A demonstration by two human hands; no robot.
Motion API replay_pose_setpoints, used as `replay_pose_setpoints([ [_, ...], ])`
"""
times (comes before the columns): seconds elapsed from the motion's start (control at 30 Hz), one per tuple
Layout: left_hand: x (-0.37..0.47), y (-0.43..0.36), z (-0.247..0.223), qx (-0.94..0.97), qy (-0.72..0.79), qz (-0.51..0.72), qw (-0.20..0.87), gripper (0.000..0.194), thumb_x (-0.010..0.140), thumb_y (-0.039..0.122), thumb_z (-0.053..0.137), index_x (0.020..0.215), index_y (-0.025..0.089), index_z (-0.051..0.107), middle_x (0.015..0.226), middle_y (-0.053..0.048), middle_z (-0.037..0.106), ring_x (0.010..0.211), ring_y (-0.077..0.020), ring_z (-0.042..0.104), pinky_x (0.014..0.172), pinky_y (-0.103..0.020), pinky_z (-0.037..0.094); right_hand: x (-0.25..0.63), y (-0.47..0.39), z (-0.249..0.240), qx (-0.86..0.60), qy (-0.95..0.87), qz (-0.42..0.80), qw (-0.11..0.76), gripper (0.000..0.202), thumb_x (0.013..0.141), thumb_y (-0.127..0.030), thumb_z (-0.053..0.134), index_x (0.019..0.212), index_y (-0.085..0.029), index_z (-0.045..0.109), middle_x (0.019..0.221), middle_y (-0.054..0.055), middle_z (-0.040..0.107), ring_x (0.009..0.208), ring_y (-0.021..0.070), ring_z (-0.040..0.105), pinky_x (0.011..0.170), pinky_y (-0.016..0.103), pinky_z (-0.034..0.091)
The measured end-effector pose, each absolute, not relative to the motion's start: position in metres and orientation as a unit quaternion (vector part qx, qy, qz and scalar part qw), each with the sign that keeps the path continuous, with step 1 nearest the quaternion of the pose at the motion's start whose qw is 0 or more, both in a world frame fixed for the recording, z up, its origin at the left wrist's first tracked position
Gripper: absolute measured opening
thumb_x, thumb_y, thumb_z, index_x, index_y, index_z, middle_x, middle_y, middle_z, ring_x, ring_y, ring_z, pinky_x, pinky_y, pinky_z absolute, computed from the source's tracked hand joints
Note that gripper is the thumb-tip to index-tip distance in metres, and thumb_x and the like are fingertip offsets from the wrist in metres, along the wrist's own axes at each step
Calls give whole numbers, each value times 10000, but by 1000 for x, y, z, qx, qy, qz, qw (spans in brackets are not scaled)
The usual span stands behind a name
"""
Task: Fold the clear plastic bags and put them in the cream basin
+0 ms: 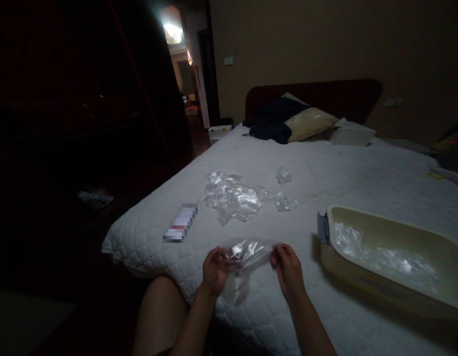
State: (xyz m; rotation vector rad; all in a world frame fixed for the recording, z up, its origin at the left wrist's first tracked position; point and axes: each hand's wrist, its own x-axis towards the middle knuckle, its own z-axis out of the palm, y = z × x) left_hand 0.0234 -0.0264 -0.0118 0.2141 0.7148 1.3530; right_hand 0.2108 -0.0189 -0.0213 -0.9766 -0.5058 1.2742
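Observation:
A clear plastic bag (247, 254) is stretched between my two hands, just over the near edge of the bed. My left hand (215, 272) pinches its left end, and my right hand (287, 269) grips the right end with thumb and fingers. Part of the bag hangs down between them. Beyond it on the bed lies a crumpled pile of clear plastic bags (234, 198), with a small folded piece (283, 174) behind and another piece (285, 201) to the right.
A pale plastic bin (380, 291) with a grey latch stands at the right, with clear plastic inside. A blurred-out phone-shaped object (180, 223) lies left on the white quilted bed (229, 153). Dark clothing (273, 121) and a beige pillow (310, 123) are by the headboard (343, 94).

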Motion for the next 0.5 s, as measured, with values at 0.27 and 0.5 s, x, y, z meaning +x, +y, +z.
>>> replay_pose_setpoints([
  [0.27,10,-30,-9,101,257,562,780,381,711,508,519,637,147,616,834,-109,661,765,-235,608,741,-395,445,228,-13,-22,-432,-168,584,666,212,631,-348,676,678,-219,514,551,-55,585,407,71,496,313,167,349],
  [0.5,19,-28,-7,172,290,596,729,333,716,462,536,667,139,598,743,-76,636,734,-186,598,679,-311,461,230,-11,-23,-462,-161,585,647,249,605,-346,696,716,-211,518,525,-70,543,344,40,428,265,136,287],
])
